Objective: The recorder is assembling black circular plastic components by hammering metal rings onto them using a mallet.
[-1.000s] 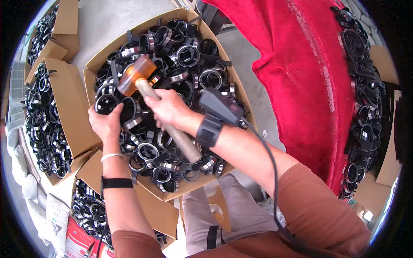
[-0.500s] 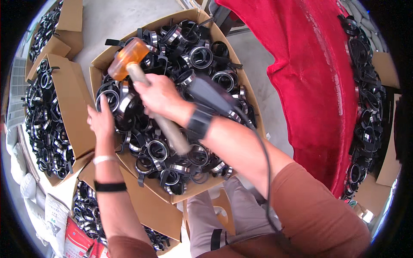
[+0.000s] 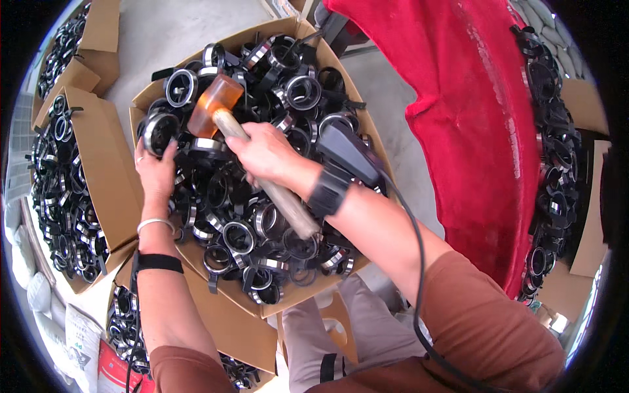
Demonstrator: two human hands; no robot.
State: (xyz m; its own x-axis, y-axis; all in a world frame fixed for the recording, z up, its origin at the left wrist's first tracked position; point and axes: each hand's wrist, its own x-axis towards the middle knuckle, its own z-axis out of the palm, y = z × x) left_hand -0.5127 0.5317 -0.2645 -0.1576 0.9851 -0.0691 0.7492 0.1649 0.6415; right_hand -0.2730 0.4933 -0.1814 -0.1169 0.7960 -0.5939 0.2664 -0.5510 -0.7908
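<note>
Left hand (image 3: 157,171) is moving toward 12 o'clock, now gripping a black-and-silver ring (image 3: 161,134) at box's (image 3: 308,288) 10 o'clock; mallet's orange head (image 3: 216,106) is shifting toward 4 o'clock.

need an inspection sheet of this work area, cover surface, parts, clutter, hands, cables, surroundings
surface: open cardboard box at the person's knees, work done over its contents
job's things: amber-headed mallet with wooden handle; black-and-silver ring at the box's left side
clutter: similar rings heaped untidily in the box
hands: left hand grips the ring's near edge; right hand grips the mallet handle
cables: black cable crosses the right arm
surroundings: red cloth at right; another ring-filled box at left
</note>
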